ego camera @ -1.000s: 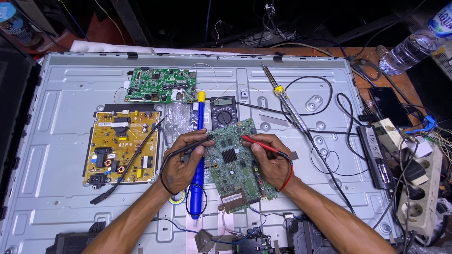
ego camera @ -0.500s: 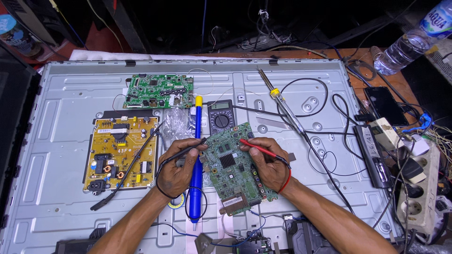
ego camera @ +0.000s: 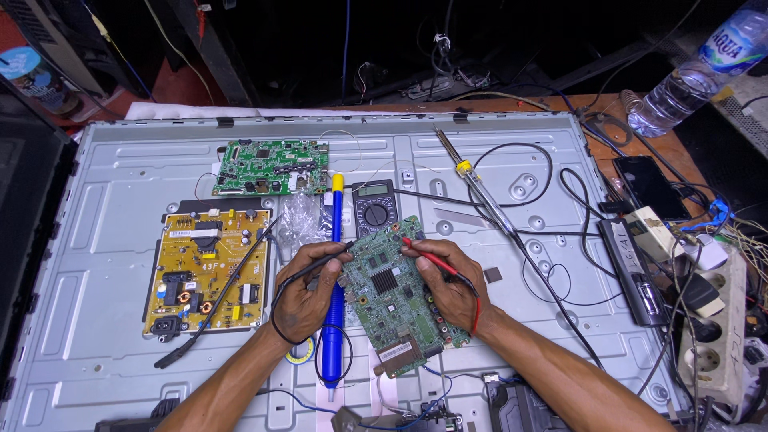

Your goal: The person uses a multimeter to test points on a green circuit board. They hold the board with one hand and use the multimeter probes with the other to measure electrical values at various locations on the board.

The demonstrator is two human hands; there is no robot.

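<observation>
A green circuit board (ego camera: 394, 298) lies tilted on the grey metal back panel (ego camera: 112, 160) of a flat screen. My left hand (ego camera: 308, 296) grips a black test probe (ego camera: 320, 266) whose tip touches the board's left edge. My right hand (ego camera: 446, 284) rests on the board's right side and holds a red test probe (ego camera: 424, 254), tip near the board's upper part. A grey multimeter (ego camera: 374, 210) sits just behind the board. A blue desoldering pump (ego camera: 334, 288) lies under my left hand.
A yellow power board (ego camera: 210, 272) and a second green board (ego camera: 272, 168) lie at left. A soldering iron (ego camera: 476, 188) with black cable lies at right. A power strip (ego camera: 716, 328), phone (ego camera: 650, 186), water bottle (ego camera: 704, 68) and tangled wires crowd the right edge.
Both hands and probes stay on the green board; the red probe tip has shifted slightly. The view has drifted a little downward.
</observation>
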